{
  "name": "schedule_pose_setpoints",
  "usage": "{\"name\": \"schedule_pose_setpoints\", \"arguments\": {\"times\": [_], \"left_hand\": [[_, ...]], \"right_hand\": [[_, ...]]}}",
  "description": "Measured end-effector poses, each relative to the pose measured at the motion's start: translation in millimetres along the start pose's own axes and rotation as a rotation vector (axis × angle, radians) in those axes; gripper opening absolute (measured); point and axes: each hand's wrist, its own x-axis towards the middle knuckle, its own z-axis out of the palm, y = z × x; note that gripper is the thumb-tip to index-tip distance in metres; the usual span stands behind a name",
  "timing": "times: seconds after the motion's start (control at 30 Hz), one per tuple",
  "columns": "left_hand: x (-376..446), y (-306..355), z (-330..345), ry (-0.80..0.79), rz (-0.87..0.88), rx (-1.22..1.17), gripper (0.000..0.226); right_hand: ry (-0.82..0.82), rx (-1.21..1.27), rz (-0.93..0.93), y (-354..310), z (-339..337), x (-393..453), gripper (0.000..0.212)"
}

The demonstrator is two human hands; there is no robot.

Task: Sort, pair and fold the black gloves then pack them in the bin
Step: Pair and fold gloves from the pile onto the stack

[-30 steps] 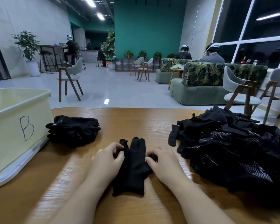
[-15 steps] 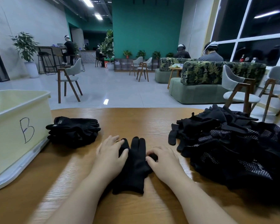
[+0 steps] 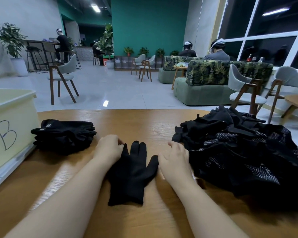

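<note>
We've just slid our hands off the glove (image 3: 131,172), left hand (image 3: 108,149) pinching a fingertip, right hand (image 3: 175,158) loosely curled beside the thumb, so it's flat for folding.

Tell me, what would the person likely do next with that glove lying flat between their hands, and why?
Probably fold it over. The glove lies spread flat on the table, the left hand at its outer fingers and the right hand at its thumb. A stack of folded gloves waits beside the bin.

one flat glove (image 3: 131,172), one glove stack (image 3: 64,134), one loose heap (image 3: 239,148) — uncountable, one bin (image 3: 10,127), two hands
</note>
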Motion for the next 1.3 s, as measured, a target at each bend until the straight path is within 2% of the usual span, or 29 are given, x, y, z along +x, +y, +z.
{"name": "schedule_pose_setpoints", "arguments": {"times": [0.1,0.23,0.3,0.4,0.47,0.6,0.7,0.77,0.87,1.0,1.07,1.13,1.17,1.3], "left_hand": [[-2.4,0.7,-0.5,0.115,0.100,-0.077,0.009],[-16.1,-4.6,3.2,0.288,0.199,-0.140,0.024],[-24.9,-5.4,2.1,0.246,0.283,-0.158,0.026],[-44.8,-5.3,-1.5,0.109,0.445,-0.112,0.027],[-59.4,-7.2,-0.5,-0.017,0.513,-0.051,0.037],[-75.6,-5.7,4.7,-0.225,0.467,0.214,0.057],[-81.2,-0.4,7.5,-0.269,0.417,0.264,0.066],[-84.5,0.7,9.0,-0.276,0.405,0.287,0.079],[-86.4,0.8,8.5,-0.264,0.401,0.313,0.066],[-86.9,1.1,8.5,-0.258,0.404,0.303,0.064],[-86.6,0.8,8.5,-0.274,0.403,0.293,0.078],[-87.6,0.7,7.3,-0.286,0.419,0.278,0.110],[-87.5,0.6,7.0,-0.291,0.418,0.275,0.119],[-86.8,0.3,6.3,-0.290,0.423,0.256,0.123]], "right_hand": [[0.049,0.034,0.032,0.7,-2.7,3.6,0.052],[0.105,0.080,0.009,1.3,-4.8,4.1,0.054],[0.107,0.079,-0.009,3.4,-6.7,5.6,0.055],[0.042,0.037,0.015,8.4,-9.3,9.3,0.056],[0.007,0.013,0.054,11.9,-10.3,10.2,0.055],[0.117,-0.064,-0.039,7.9,-18.4,14.8,0.049],[0.177,-0.178,-0.105,-1.3,-33.5,26.3,0.044],[0.173,-0.311,-0.095,-4.4,-45.1,39.2,0.039],[0.127,-0.456,0.004,-2.8,-61.5,61.9,0.036],[0.151,-0.611,0.112,4.7,-74.1,80.3,0.038],[0.146,-0.708,0.134,5.7,-76.8,82.3,0.041],[0.099,-0.765,0.132,5.8,-78.6,81.2,0.045],[0.067,-0.776,0.115,5.8,-79.1,79.4,0.043],[0.002,-0.726,0.033,1.3,-79.2,64.4,0.024]]}}
